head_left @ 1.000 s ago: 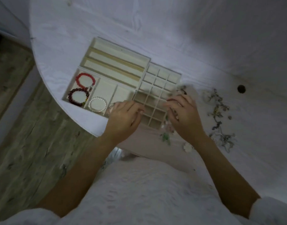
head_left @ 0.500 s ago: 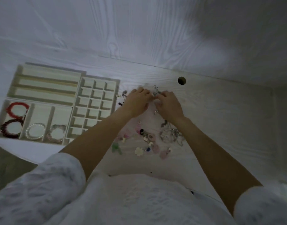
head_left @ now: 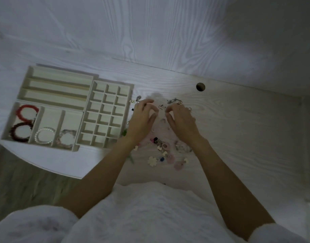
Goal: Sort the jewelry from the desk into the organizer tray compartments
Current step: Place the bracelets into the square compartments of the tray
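The cream organizer tray (head_left: 91,83) lies on the desk at left. Its front-left compartments hold a red bracelet (head_left: 26,112), a dark red bracelet (head_left: 21,132), a pearl bracelet (head_left: 44,135) and a pale pink bracelet (head_left: 66,138). The grid of small cells (head_left: 105,116) and the long slots (head_left: 57,85) hold nothing. Loose jewelry (head_left: 161,151) lies scattered right of the tray. My left hand (head_left: 143,118) and my right hand (head_left: 181,118) hover over its far end, fingers curled, thumbs apart. A small hook earring (head_left: 160,107) lies between them.
Silver pieces (head_left: 174,100) lie just beyond my right hand. A round cable hole (head_left: 200,87) sits in the desk further back right. A wall panel rises behind the desk. The desk's curved edge (head_left: 45,168) runs close under the tray's front.
Both hands left the tray's front edge and moved right to the jewelry pile. They met at its far end, then drew slightly apart. A fourth bracelet now lies in the tray.
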Action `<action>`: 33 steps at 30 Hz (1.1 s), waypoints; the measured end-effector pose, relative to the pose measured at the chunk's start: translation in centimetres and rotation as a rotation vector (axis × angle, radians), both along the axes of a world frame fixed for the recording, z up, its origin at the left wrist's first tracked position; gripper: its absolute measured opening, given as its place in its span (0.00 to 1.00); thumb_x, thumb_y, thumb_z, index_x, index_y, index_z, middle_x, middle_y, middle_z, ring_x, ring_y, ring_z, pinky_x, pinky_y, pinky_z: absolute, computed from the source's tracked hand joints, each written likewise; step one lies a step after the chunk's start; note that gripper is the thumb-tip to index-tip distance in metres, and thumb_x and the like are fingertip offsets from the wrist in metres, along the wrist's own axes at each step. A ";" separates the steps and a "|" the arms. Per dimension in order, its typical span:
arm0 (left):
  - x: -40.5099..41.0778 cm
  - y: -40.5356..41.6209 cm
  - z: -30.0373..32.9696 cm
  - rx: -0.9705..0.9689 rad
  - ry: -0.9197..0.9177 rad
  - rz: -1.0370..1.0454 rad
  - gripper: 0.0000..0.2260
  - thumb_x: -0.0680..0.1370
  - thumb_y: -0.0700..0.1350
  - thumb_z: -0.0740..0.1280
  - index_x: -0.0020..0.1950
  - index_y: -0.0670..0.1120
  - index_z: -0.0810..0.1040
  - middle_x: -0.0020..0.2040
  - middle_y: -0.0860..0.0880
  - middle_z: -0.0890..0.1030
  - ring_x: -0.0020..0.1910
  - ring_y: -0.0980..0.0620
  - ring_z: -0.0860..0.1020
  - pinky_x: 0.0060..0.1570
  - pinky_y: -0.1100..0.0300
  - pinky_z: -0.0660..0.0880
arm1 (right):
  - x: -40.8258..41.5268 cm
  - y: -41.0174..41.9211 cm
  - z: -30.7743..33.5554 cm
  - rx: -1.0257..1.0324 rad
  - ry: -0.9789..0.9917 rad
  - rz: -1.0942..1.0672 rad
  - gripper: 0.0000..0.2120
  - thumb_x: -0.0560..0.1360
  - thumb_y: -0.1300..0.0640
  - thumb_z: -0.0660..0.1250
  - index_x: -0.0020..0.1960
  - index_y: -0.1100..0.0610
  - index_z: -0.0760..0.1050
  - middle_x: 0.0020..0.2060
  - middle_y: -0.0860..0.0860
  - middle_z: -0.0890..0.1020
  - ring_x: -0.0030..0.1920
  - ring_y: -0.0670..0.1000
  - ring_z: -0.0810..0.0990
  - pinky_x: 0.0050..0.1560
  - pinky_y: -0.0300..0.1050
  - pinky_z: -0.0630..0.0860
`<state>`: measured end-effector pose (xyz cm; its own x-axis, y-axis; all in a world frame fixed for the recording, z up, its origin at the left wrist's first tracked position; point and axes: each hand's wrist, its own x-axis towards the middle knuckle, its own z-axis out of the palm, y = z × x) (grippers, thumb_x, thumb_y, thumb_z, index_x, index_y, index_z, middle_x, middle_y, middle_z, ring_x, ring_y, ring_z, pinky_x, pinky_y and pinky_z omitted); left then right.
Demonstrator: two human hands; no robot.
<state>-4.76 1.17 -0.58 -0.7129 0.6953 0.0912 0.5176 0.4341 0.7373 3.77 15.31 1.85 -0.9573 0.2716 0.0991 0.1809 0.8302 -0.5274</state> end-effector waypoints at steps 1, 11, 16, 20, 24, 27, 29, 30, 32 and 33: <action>0.1 -0.3 1.0 0.064 -0.114 0.056 0.11 0.80 0.49 0.58 0.51 0.43 0.75 0.58 0.47 0.75 0.50 0.51 0.75 0.53 0.59 0.72 | -0.1 -0.5 1.1 -0.120 0.016 -0.024 0.07 0.79 0.59 0.59 0.48 0.61 0.74 0.41 0.55 0.79 0.41 0.55 0.77 0.44 0.49 0.71; -0.2 -9.5 6.4 0.420 -0.880 0.187 0.10 0.78 0.32 0.64 0.58 0.41 0.71 0.34 0.59 0.76 0.39 0.63 0.77 0.43 0.70 0.71 | -2.6 -8.9 6.2 -0.727 0.081 -0.208 0.02 0.77 0.61 0.65 0.50 0.57 0.75 0.41 0.51 0.82 0.39 0.47 0.81 0.38 0.41 0.77; -2.6 -16.9 6.2 0.460 -0.961 0.370 0.06 0.80 0.37 0.62 0.52 0.46 0.74 0.44 0.46 0.78 0.41 0.55 0.80 0.38 0.67 0.72 | -5.3 -14.2 4.4 -1.110 -0.184 -0.234 0.04 0.76 0.66 0.66 0.46 0.59 0.73 0.46 0.58 0.79 0.38 0.50 0.81 0.38 0.38 0.78; -6.0 -23.8 5.6 0.334 -0.812 0.423 0.10 0.77 0.35 0.66 0.52 0.49 0.78 0.48 0.51 0.81 0.48 0.55 0.80 0.48 0.61 0.76 | -10.1 -20.2 2.9 -1.081 -0.328 -0.052 0.08 0.75 0.68 0.66 0.45 0.56 0.71 0.47 0.55 0.78 0.36 0.48 0.82 0.42 0.41 0.80; -9.3 -27.8 4.0 0.104 -0.502 0.511 0.14 0.73 0.33 0.69 0.51 0.51 0.77 0.51 0.55 0.78 0.54 0.52 0.78 0.55 0.61 0.75 | -15.8 -24.9 1.4 -0.909 -0.379 0.045 0.11 0.76 0.68 0.65 0.45 0.53 0.70 0.49 0.56 0.78 0.36 0.52 0.82 0.39 0.43 0.81; -10.7 -28.9 3.2 0.022 -0.343 0.560 0.15 0.74 0.35 0.69 0.58 0.48 0.77 0.55 0.51 0.77 0.56 0.50 0.77 0.50 0.72 0.69 | -18.8 -27.1 0.4 -0.773 -0.361 0.072 0.08 0.76 0.65 0.65 0.47 0.54 0.70 0.50 0.54 0.78 0.39 0.53 0.82 0.40 0.44 0.81; -11.4 -29.6 2.8 -0.057 -0.308 0.532 0.20 0.75 0.39 0.70 0.66 0.49 0.74 0.63 0.50 0.76 0.59 0.53 0.74 0.52 0.68 0.67 | -20.2 -28.0 -0.1 -0.697 -0.363 0.076 0.05 0.76 0.62 0.67 0.49 0.57 0.71 0.51 0.54 0.80 0.42 0.52 0.82 0.44 0.47 0.81; -11.6 -29.9 2.7 -0.084 -0.292 0.506 0.21 0.76 0.42 0.70 0.68 0.51 0.72 0.65 0.51 0.75 0.59 0.56 0.73 0.53 0.67 0.66 | -20.7 -28.3 -0.4 -0.640 -0.363 0.080 0.05 0.76 0.61 0.67 0.50 0.57 0.72 0.50 0.54 0.80 0.45 0.52 0.82 0.47 0.49 0.81; -11.6 -30.7 2.5 -0.087 -0.243 0.470 0.22 0.77 0.44 0.68 0.71 0.51 0.70 0.64 0.55 0.73 0.58 0.59 0.71 0.53 0.66 0.65 | -21.0 -28.5 -0.5 -0.500 -0.351 0.104 0.04 0.76 0.60 0.67 0.51 0.58 0.74 0.50 0.53 0.81 0.48 0.50 0.80 0.50 0.46 0.79; -11.6 -31.2 2.2 -0.084 -0.185 0.464 0.21 0.77 0.43 0.67 0.70 0.49 0.71 0.64 0.55 0.74 0.59 0.57 0.72 0.55 0.65 0.65 | -20.9 -28.4 -0.5 -0.417 -0.333 0.128 0.04 0.76 0.60 0.66 0.51 0.58 0.75 0.51 0.52 0.81 0.49 0.49 0.80 0.51 0.43 0.78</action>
<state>-16.38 -30.00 1.65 -0.9476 0.3005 -0.1082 0.1202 0.6493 0.7509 -17.12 -13.05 1.32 -0.9466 0.1021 -0.3060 0.3053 0.5893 -0.7480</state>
